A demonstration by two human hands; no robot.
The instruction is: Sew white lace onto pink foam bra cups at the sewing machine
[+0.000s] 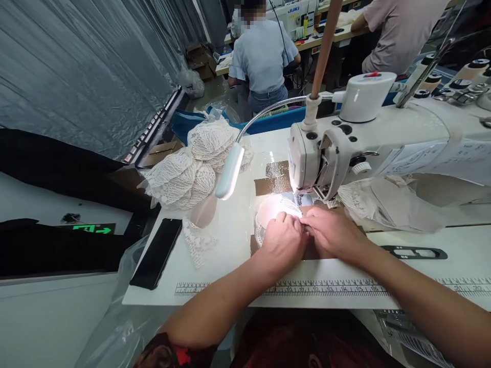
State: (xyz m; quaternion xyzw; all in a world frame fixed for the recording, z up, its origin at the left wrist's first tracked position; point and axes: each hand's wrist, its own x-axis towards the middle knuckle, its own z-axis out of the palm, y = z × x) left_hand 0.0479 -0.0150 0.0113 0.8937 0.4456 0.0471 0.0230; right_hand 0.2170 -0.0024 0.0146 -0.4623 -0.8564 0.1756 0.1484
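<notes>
Under the needle area of a white sewing machine (307,158) lies a pale pink cup piece with white lace (267,208), brightly lit. My left hand (284,237) rests on its near right part with the fingers curled and pressed onto the fabric. My right hand (330,230) pinches the fabric edge just right of the left hand, thumb and forefinger together. Both hands nearly touch each other. The fingers partly cover the piece, and its right edge is hidden.
Stacked lace cups (180,176) stand at the back left, with a loose lace piece (197,243) nearer. A black phone (156,253), a lamp (230,171), more lace (387,202) and a black tool (416,252) surround the work. Two people sit beyond.
</notes>
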